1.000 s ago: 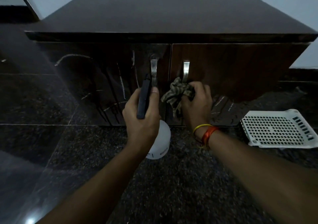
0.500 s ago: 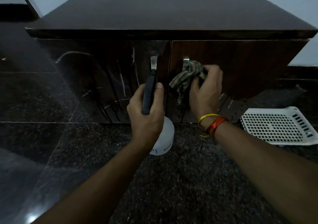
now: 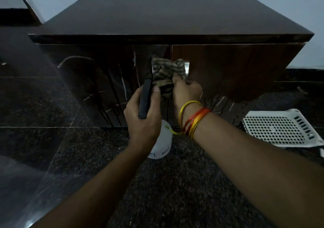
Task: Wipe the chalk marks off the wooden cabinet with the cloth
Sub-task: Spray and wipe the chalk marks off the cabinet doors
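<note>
Cloth bunched in right hand – pressed on cabinet door seam. Left hand grips spray bottle – chalk marks on left door.

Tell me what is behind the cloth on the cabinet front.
The cloth covers the door seam; the right door handle shows beside it. The left handle, and any chalk marks there, are hidden.
</note>
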Action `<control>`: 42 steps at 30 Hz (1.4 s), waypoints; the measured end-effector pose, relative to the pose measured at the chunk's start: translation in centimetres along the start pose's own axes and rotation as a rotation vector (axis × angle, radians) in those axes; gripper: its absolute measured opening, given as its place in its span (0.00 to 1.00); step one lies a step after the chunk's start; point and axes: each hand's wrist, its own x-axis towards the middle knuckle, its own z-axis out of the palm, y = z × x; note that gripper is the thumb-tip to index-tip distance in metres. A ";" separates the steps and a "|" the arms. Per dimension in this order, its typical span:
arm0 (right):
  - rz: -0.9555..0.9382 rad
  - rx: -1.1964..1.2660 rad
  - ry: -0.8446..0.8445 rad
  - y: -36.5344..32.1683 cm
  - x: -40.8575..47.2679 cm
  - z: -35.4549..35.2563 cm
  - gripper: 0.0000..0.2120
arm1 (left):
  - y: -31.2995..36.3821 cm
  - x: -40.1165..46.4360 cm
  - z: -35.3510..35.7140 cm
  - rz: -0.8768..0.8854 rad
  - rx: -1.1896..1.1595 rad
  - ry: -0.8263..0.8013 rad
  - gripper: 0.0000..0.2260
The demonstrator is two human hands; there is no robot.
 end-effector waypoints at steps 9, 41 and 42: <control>0.162 0.190 -0.026 0.2 -0.2 0.8 0.09 | 0.4 0.0 -1.8 0.013 -0.012 -0.006 0.11; -0.450 -0.421 0.178 10.2 3.2 -3.1 0.18 | -4.5 -2.3 0.0 -0.061 0.003 0.079 0.08; -0.432 -0.443 0.182 10.6 3.6 -3.2 0.17 | -4.9 -2.3 -0.1 -0.059 0.017 0.078 0.08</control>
